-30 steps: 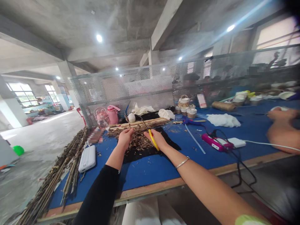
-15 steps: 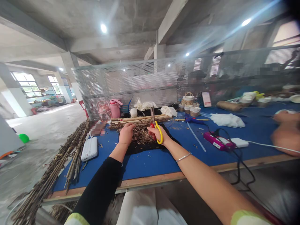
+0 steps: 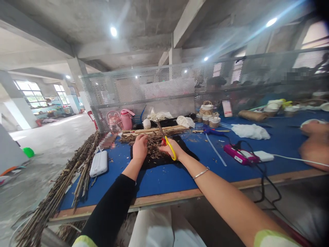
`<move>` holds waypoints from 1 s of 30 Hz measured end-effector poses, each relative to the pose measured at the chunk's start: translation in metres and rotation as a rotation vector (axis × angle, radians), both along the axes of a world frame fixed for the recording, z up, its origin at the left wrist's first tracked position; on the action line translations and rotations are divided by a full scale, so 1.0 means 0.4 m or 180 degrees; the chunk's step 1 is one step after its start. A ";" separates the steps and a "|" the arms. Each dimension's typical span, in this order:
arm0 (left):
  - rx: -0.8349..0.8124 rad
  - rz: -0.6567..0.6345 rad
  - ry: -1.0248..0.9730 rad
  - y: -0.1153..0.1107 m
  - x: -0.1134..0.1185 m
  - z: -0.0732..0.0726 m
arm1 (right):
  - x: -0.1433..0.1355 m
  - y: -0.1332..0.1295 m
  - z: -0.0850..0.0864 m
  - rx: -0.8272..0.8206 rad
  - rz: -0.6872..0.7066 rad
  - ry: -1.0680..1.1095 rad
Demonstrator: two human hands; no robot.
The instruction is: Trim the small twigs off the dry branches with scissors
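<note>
My right hand (image 3: 171, 148) is closed on scissors (image 3: 170, 147) with yellow and red handles, their blades pointing up and to the left. Beside it, at the left edge of a heap of dry twigs (image 3: 155, 150), is my left hand (image 3: 140, 147), its fingers curled toward the twigs; whether it pinches one is too small to tell. The twigs lie on a black cloth (image 3: 159, 164) on the blue table (image 3: 164, 183). Behind them runs a row of peeled and dark sticks (image 3: 164, 130).
Long bundled stems (image 3: 63, 175) and a white power bank (image 3: 99, 163) lie at the left. A pink bottle (image 3: 125, 119) stands behind. To the right are a glue gun (image 3: 212, 131), a magenta power strip (image 3: 240, 154), white cloth (image 3: 250, 131) and another person's hand (image 3: 315, 147).
The scissors have tilted to the left and dropped slightly, with my right hand moving a little left. My left hand has barely shifted.
</note>
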State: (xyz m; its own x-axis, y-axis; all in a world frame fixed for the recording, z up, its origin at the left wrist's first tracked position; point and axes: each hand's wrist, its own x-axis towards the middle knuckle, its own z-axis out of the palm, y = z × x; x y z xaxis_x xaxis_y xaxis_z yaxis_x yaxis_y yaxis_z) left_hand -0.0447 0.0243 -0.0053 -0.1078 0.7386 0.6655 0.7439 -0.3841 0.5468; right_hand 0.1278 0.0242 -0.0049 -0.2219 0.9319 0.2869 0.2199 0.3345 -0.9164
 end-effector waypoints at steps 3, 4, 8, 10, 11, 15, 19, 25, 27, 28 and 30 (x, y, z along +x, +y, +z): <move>-0.0645 -0.0011 -0.1529 -0.006 0.021 -0.003 | 0.006 0.008 0.000 0.0359 -0.0152 -0.0207; -0.0954 -0.0143 -0.1957 -0.009 0.029 -0.003 | 0.007 0.010 0.000 0.0451 -0.0156 -0.0264; -0.1432 -0.0650 -0.2733 -0.018 0.047 0.003 | 0.000 0.012 -0.010 0.0696 -0.0068 -0.0542; -0.1457 -0.0787 -0.2793 -0.018 0.046 0.006 | -0.007 0.012 -0.019 0.0774 -0.0014 -0.0733; -0.1456 -0.0840 -0.2812 -0.018 0.044 0.007 | -0.010 0.012 -0.022 0.0814 0.0002 -0.0818; -0.1464 -0.0773 -0.2518 -0.019 0.026 0.010 | -0.012 0.007 -0.025 0.0920 -0.0298 -0.1174; -0.1175 -0.0536 -0.1158 -0.033 0.015 0.015 | -0.002 0.001 -0.016 0.0794 -0.0922 -0.1776; -0.1004 -0.0689 -0.0545 -0.047 0.034 0.015 | 0.003 0.003 -0.025 0.0648 -0.0965 -0.2113; -0.1069 -0.0722 -0.0601 -0.046 0.040 0.012 | 0.002 0.008 -0.031 0.0646 -0.0941 -0.2098; -0.1089 -0.0728 -0.0644 -0.045 0.042 0.010 | 0.001 0.010 -0.033 0.0635 -0.0928 -0.2087; -0.1126 -0.0759 -0.0713 -0.043 0.045 0.007 | 0.001 0.015 -0.036 0.0564 -0.0878 -0.2062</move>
State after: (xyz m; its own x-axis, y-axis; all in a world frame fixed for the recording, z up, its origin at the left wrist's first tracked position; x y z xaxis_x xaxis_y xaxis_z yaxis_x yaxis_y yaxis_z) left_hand -0.0268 0.0070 -0.0024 -0.0199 0.9370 0.3487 0.5068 -0.2911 0.8114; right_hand 0.1281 0.0301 -0.0192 -0.1621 0.9302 0.3293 0.7980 0.3199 -0.5108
